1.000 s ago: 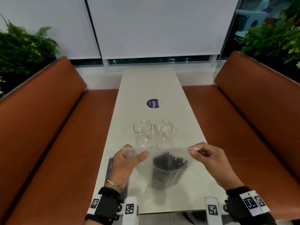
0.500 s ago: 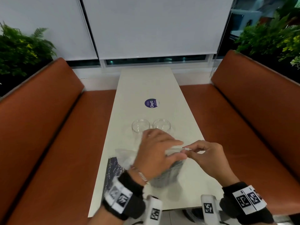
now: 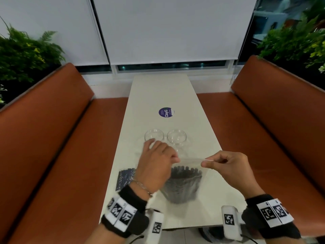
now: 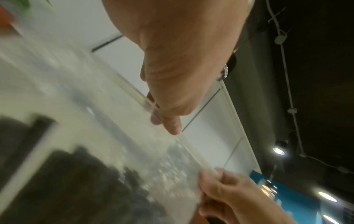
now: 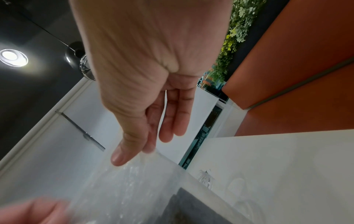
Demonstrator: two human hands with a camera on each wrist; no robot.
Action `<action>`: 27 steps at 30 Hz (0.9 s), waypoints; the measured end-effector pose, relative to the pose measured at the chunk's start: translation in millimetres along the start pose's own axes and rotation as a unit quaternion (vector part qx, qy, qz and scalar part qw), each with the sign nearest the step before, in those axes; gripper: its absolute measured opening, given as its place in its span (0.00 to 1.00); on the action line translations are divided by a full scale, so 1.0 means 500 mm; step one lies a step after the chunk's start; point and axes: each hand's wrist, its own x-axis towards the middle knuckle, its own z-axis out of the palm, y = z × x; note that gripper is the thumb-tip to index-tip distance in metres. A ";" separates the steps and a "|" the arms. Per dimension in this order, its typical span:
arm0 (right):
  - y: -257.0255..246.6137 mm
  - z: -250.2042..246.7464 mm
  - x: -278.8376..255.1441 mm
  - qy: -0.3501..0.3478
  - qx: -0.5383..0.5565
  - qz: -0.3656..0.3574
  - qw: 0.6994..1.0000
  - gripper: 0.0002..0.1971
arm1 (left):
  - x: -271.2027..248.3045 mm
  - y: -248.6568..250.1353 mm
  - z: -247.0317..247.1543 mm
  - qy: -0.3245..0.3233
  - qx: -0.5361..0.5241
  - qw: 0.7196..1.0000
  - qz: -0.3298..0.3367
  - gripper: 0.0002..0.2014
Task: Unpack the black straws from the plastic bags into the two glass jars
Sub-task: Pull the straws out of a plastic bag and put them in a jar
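You're opening the plastic bag [image 3: 186,175]: both hands pinch its top edge, left hand [image 3: 156,166] and right hand [image 3: 226,166]; next, part the seal and reach the black straws [image 3: 184,184].

A long pale bench [image 3: 158,92] stands between two orange-brown sofas [image 3: 44,138]. Behind its far end, white roller blinds [image 3: 167,29] cover the window. Green plants [image 3: 24,55] grow behind both sofas. The ceiling [image 4: 316,75] is dark, with round lamps [image 5: 13,57].
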 end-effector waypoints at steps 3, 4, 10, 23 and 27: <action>0.009 -0.012 0.002 0.005 0.004 0.007 1.000 0.07 | -0.035 -0.075 -0.040 0.022 -0.005 0.998 -0.058 0.05; 0.013 -0.014 0.002 0.007 0.004 0.010 1.000 0.07 | -0.046 -0.097 -0.052 0.024 -0.010 0.997 -0.079 0.06; 0.036 -0.022 0.002 0.009 0.041 0.029 0.999 0.11 | -0.090 -0.164 -0.063 0.009 -0.207 0.962 -0.178 0.13; 0.174 0.103 -0.056 -0.232 -0.021 0.104 0.967 0.48 | -0.110 0.003 0.223 -0.164 -0.517 0.803 -0.248 0.39; 0.186 0.172 -0.058 -0.180 0.020 0.019 0.983 0.36 | -0.082 0.057 0.254 -0.130 -0.555 0.779 -0.261 0.52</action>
